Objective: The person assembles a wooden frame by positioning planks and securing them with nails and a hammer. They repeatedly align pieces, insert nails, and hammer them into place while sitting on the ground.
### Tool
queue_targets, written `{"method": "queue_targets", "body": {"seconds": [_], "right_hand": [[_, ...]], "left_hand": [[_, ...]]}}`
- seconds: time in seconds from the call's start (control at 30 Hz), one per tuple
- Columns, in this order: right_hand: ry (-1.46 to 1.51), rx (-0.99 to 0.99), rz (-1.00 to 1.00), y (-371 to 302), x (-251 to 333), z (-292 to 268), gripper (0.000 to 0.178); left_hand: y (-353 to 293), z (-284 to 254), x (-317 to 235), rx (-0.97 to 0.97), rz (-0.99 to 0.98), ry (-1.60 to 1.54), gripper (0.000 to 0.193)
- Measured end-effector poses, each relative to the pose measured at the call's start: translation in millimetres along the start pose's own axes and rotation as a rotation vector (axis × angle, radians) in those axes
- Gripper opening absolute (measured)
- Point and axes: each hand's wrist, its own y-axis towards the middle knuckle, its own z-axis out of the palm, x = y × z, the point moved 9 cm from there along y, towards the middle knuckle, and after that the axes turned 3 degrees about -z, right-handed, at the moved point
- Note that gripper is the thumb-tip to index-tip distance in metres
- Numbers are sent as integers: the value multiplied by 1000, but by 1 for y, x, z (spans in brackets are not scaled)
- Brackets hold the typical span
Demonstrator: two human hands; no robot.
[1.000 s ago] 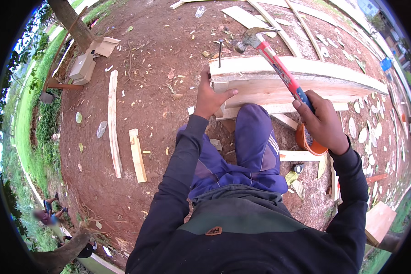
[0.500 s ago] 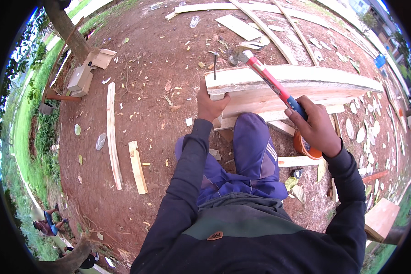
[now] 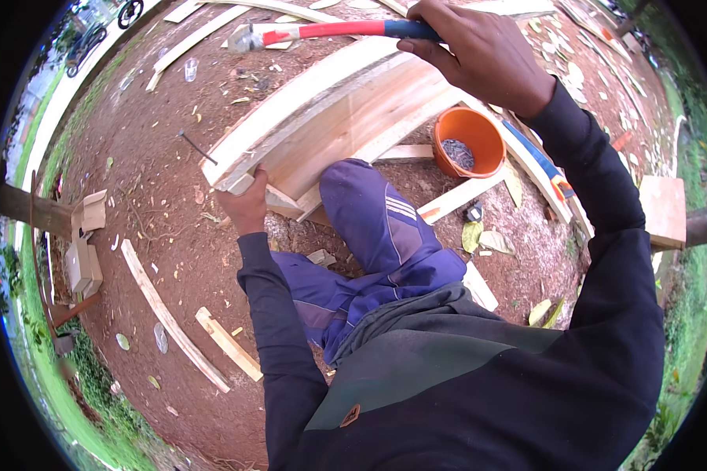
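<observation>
My right hand point(image 3: 483, 59) is closed round the blue grip of a hammer point(image 3: 342, 29), raised above a long pale wooden plank point(image 3: 294, 94). The red handle lies nearly level, its metal head to the left. A nail point(image 3: 197, 147) stands tilted in the plank's near left end, most of its length showing. Just below the nail, my left hand point(image 3: 246, 206) grips the end of the plank assembly, thumb on its inner side and fingers partly hidden. A wide board point(image 3: 361, 122) joins the plank's underside, beside my bent knee.
An orange bucket point(image 3: 491, 153) with nails in it stands right of my knee. Beyond it lies a long blue tool with an orange end point(image 3: 538, 161). Loose wood strips point(image 3: 169, 310) lie on the soil at left, near a cardboard box point(image 3: 81, 267). A wooden block point(image 3: 662, 212) is at far right.
The hammer has risen away from the nail, its handle now nearly level. My view has turned, so the planks slant and the bucket shows fully. My left hand keeps its grip.
</observation>
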Motion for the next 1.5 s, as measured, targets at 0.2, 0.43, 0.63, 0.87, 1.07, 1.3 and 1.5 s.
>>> {"method": "queue_targets", "body": {"seconds": [0.2, 0.43, 0.63, 0.87, 1.07, 1.3, 1.5], "right_hand": [[383, -118, 536, -128, -28, 56, 34], [1124, -21, 1869, -409, 116, 220, 35], [1141, -55, 2509, -577, 234, 254, 29], [868, 170, 2422, -635, 215, 250, 37], [778, -104, 2358, -626, 180, 266, 44], [868, -352, 2058, -532, 128, 247, 38], [1174, -276, 1415, -342, 103, 200, 23]], "left_hand": [[-4, 0, -2, 46, -52, -58, 70], [-21, -14, 10, 120, -164, -114, 97], [-22, -10, 4, 76, -154, -108, 90], [-31, -6, 2, 88, -127, -33, 94], [-89, -27, 37, 82, -362, 103, 112], [-133, -60, 71, 122, -522, 162, 121], [-63, -32, 35, 91, -194, 19, 126]]}}
